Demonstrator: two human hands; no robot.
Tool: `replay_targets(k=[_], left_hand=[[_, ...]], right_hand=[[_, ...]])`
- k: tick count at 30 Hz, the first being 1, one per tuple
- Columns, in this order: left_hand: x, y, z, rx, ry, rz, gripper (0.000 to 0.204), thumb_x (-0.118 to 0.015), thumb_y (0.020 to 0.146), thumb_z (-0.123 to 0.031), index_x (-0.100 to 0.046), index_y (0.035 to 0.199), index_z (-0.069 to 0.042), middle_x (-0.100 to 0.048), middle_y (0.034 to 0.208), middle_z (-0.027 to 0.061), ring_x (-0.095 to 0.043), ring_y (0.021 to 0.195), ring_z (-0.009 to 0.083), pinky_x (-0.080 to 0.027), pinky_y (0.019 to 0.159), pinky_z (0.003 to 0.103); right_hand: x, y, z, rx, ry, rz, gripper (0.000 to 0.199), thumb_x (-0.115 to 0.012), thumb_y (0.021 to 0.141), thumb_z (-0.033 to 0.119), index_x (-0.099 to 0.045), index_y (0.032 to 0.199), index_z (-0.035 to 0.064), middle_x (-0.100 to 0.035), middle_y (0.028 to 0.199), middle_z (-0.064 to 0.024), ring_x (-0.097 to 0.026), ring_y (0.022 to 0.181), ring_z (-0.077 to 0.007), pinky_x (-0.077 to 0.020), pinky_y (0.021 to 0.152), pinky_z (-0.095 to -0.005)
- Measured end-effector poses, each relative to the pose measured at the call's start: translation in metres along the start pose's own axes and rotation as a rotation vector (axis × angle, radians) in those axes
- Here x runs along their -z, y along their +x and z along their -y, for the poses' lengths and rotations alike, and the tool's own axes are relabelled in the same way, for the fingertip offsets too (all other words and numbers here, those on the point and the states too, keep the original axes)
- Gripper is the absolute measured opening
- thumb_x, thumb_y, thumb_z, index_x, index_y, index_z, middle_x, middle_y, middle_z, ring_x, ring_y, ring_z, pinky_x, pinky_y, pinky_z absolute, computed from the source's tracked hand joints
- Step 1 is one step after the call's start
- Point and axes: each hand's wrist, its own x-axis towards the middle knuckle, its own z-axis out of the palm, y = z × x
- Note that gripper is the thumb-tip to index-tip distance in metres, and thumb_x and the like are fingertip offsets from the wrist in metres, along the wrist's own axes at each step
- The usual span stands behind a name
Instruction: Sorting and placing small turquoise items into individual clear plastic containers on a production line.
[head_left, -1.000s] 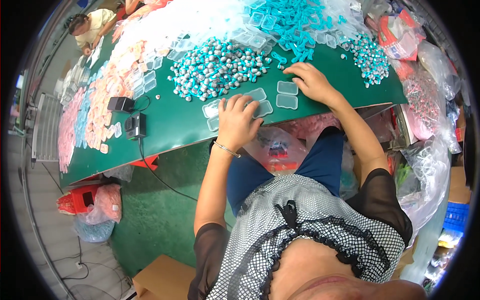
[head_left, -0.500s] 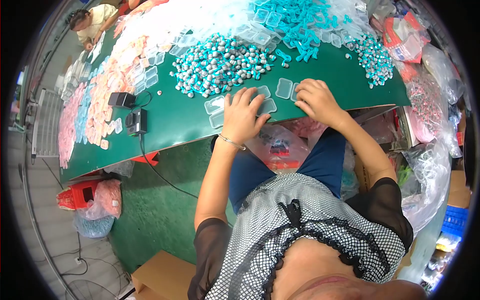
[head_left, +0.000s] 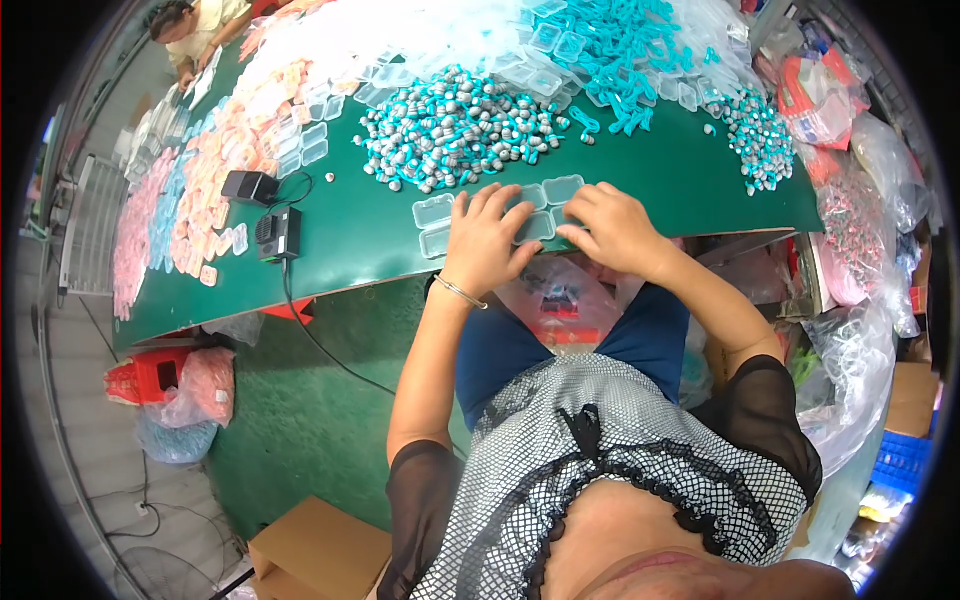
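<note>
While both hands lie flat, fingers spread, left hand (head_left: 487, 243) and right hand (head_left: 612, 230) press four clear trays (head_left: 434, 211) at the bench (head_left: 360, 230) edge; bead pile (head_left: 455, 130) at twelve o'clock.

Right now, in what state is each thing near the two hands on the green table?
left hand: flat, fingers spread on the clear cases
right hand: resting on the clear cases
clear plastic cases: lying flat in a group at the table edge
pile of teal and silver pieces: loose heap, untouched
black device: cable plugged in, hanging off green table
</note>
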Motion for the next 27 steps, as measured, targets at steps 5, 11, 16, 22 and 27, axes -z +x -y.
replay_targets(k=[5,11,16,22,27], left_hand=[[0.004,-0.001,-0.003,-0.025,0.023,-0.069,0.05,-0.07,0.074,-0.036,-0.058,0.117,-0.014,-0.051,0.127,0.0106,-0.043,0.122,0.0327,-0.03,0.099,0.054],[-0.009,0.019,-0.026,-0.093,-0.006,-0.138,0.045,-0.071,0.074,-0.031,-0.058,0.114,-0.012,-0.052,0.125,0.0109,-0.045,0.12,0.0311,-0.032,0.099,0.051],[-0.006,0.026,-0.027,-0.069,-0.095,-0.151,0.036,-0.07,0.075,-0.024,-0.061,0.107,-0.01,-0.055,0.12,0.0111,-0.049,0.116,0.0307,-0.036,0.098,0.047],[-0.015,0.042,-0.025,-0.016,-0.19,-0.225,0.034,-0.071,0.074,-0.015,-0.063,0.106,-0.007,-0.059,0.111,0.0122,-0.054,0.105,0.0316,-0.044,0.088,0.041],[-0.022,0.045,-0.045,-0.047,-0.147,-0.073,0.045,-0.074,0.072,-0.022,-0.06,0.113,-0.009,-0.056,0.12,0.0123,-0.05,0.112,0.0317,-0.041,0.091,0.043]], right_hand=[[0.009,0.071,-0.057,-0.099,-0.061,-0.272,0.02,-0.064,0.083,0.02,-0.062,0.097,0.0064,-0.061,0.093,-0.0108,-0.06,0.09,-0.0304,-0.0481,0.077,-0.0395],[-0.033,0.121,-0.106,-0.105,-0.129,-0.347,0.026,-0.069,0.079,0.017,-0.063,0.101,0.0063,-0.06,0.1,-0.0119,-0.059,0.092,-0.0295,-0.0495,0.077,-0.0378],[-0.004,0.078,-0.107,-0.047,0.123,-0.417,0.017,-0.068,0.076,0.004,-0.065,0.092,0.0071,-0.06,0.102,-0.0086,-0.062,0.088,-0.0272,-0.0524,0.072,-0.0343],[0.027,0.009,-0.109,-0.114,0.516,-0.175,0.019,-0.061,0.074,-0.005,-0.065,0.089,0.0064,-0.059,0.106,-0.0054,-0.061,0.09,-0.0192,-0.0497,0.073,-0.0319],[0.034,-0.024,-0.107,0.007,0.306,-0.149,0.016,-0.064,0.073,-0.003,-0.064,0.086,0.0053,-0.059,0.103,-0.0083,-0.061,0.089,-0.0222,-0.0487,0.069,-0.031]])
